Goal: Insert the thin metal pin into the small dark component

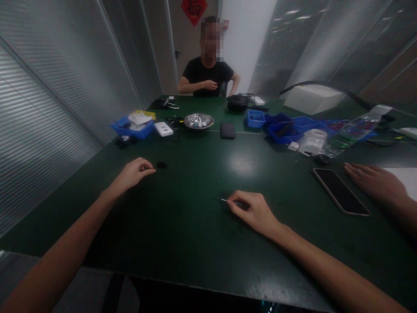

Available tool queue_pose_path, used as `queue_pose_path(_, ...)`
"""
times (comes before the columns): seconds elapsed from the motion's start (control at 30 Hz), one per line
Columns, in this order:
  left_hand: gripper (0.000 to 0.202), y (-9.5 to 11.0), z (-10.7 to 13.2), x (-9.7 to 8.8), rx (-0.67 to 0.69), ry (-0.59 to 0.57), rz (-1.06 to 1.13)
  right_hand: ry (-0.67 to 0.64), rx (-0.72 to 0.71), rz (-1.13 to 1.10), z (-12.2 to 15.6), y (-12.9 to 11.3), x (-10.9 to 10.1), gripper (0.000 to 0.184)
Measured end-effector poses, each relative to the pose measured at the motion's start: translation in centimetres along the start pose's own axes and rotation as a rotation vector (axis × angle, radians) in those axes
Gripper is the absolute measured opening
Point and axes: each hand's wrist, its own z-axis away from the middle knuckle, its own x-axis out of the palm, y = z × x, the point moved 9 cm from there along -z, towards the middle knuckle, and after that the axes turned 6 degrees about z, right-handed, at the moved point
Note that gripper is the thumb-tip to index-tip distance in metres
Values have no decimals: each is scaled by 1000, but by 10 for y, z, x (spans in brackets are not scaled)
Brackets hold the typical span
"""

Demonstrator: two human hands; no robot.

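My right hand (252, 209) is low over the green table (192, 230), its thumb and index finger pinched on a thin silvery needle-like piece (223, 200) whose tip points left. The far end of that piece is hidden in the fingers. To the left, my left hand (138, 169) is closed in a pinch, the thumb against the fingers. Anything between those fingertips is too small to make out. A small dark round thing (162, 165) lies on the table just right of my left fingertips, apart from them.
A dark phone (340, 191) lies at right, beside another person's hand (378, 180). Farther back are a metal bowl (198, 121), a black square item (227, 130), blue trays (283, 130), a plastic bottle (352, 132) and a white box (312, 99). A person (210, 76) sits across the table.
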Motion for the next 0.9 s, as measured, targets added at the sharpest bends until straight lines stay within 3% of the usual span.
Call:
queue_pose_path(0.17, 43, -6, 1, -3, -123, 16, 146, 0, -5, 17, 0, -1, 1, 19)
queue_pose_path(0.4, 36, 17, -7, -5, -60, 171, 358, 10, -4, 4, 0, 0, 3, 19)
queue_pose_path(0.67, 39, 18, -5, -4, -73, 171, 335, -1, -5, 3, -1, -2, 2, 19)
queue_pose_path(0.9, 33, 28, -13, 7, 71, 153, 255, -25, -9, -7, 0, -3, 4, 20)
